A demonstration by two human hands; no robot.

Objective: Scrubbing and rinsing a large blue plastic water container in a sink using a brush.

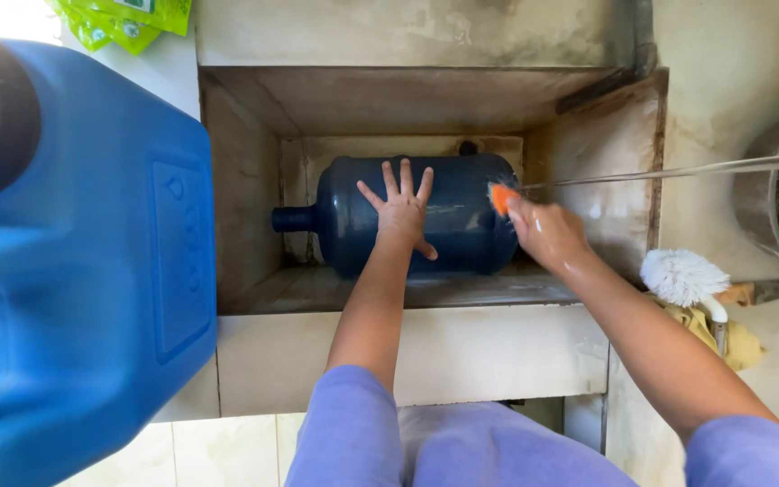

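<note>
A large dark blue water bottle [462,221] lies on its side in a deep concrete basin [245,180], its neck pointing left. My left hand [400,209] rests flat on the bottle's body with fingers spread. My right hand [545,233] is wet and grips a small orange scrubber [501,197] against the bottle's right end. A thin stream of water [678,169] runs in from the right toward that end.
A big bright blue jerrycan [83,252] fills the left foreground. A white brush [682,278] and a yellow cloth [734,341] lie on the ledge at right, beside a grey pot [773,203]. Green packets [123,22] hang at top left.
</note>
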